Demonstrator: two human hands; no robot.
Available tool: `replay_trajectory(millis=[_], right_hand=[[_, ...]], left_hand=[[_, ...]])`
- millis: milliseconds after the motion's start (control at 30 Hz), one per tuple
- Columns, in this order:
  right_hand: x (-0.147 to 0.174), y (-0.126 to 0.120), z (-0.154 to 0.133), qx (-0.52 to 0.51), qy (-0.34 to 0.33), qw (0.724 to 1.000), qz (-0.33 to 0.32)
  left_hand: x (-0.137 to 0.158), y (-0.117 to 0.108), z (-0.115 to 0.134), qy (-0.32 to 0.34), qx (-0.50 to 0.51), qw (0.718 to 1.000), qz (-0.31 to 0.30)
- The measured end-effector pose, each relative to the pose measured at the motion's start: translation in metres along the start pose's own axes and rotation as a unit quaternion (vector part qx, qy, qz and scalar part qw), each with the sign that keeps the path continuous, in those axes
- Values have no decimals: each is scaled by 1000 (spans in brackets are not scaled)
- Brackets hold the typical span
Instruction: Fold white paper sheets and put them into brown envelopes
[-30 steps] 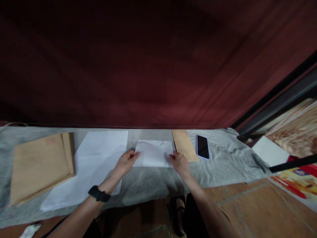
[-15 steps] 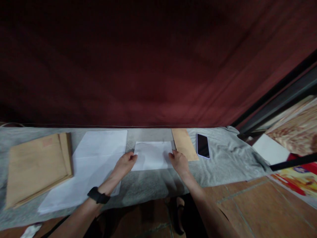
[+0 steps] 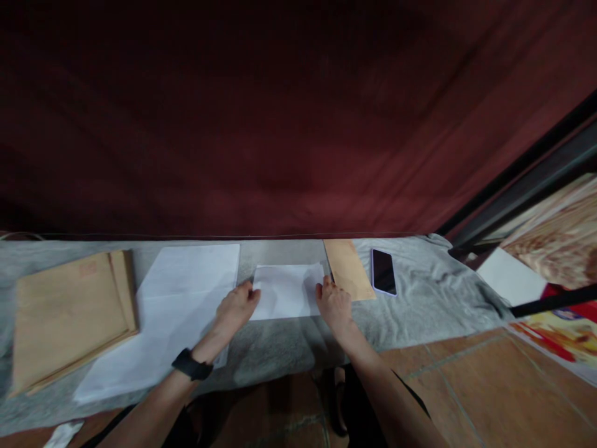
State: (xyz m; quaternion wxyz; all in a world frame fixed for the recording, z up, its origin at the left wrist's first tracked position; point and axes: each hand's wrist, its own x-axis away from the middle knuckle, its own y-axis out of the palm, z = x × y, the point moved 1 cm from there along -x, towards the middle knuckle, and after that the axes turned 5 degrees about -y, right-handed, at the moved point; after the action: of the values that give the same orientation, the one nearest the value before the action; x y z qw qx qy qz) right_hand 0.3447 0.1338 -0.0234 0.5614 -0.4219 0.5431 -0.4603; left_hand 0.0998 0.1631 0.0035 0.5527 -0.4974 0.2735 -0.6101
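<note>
A folded white sheet of paper (image 3: 286, 292) lies on the grey cloth in front of me. My left hand (image 3: 237, 306) grips its left edge, thumb on top and fingers curled. At the opposite edge my right hand (image 3: 334, 303) pinches the paper in the same way. Just beyond the right hand lies a brown envelope (image 3: 349, 267). Larger white sheets (image 3: 181, 298) spread out to the left, partly under my left hand and forearm. A black band circles my left wrist.
A stack of brown envelopes (image 3: 69, 317) rests at the far left. To the right lies a phone (image 3: 383, 272) with a pale purple edge. Grey cloth (image 3: 420, 298) covers the surface, and a dark red curtain (image 3: 280, 124) hangs behind it. Tiled floor (image 3: 513, 386) shows at lower right.
My right hand has shifted slightly left and up along the paper's edge. The left hand has barely moved, and the paper stays in place between them.
</note>
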Motion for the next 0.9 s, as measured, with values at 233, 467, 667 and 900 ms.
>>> replay_trajectory(millis=[233, 467, 667, 900], right_hand=[[1, 5, -3, 5, 1, 1000, 3], [5, 2, -9, 6, -6, 1000, 8], [8, 2, -12, 4, -14, 1000, -4], [4, -8, -19, -75, -82, 994, 5]], left_hand=[[-8, 3, -4, -3, 66, 998, 1], [-13, 6, -5, 10, 82, 997, -3], [-11, 6, -2, 8, 51, 999, 3], [-12, 8, 1, -3, 5, 1000, -1]])
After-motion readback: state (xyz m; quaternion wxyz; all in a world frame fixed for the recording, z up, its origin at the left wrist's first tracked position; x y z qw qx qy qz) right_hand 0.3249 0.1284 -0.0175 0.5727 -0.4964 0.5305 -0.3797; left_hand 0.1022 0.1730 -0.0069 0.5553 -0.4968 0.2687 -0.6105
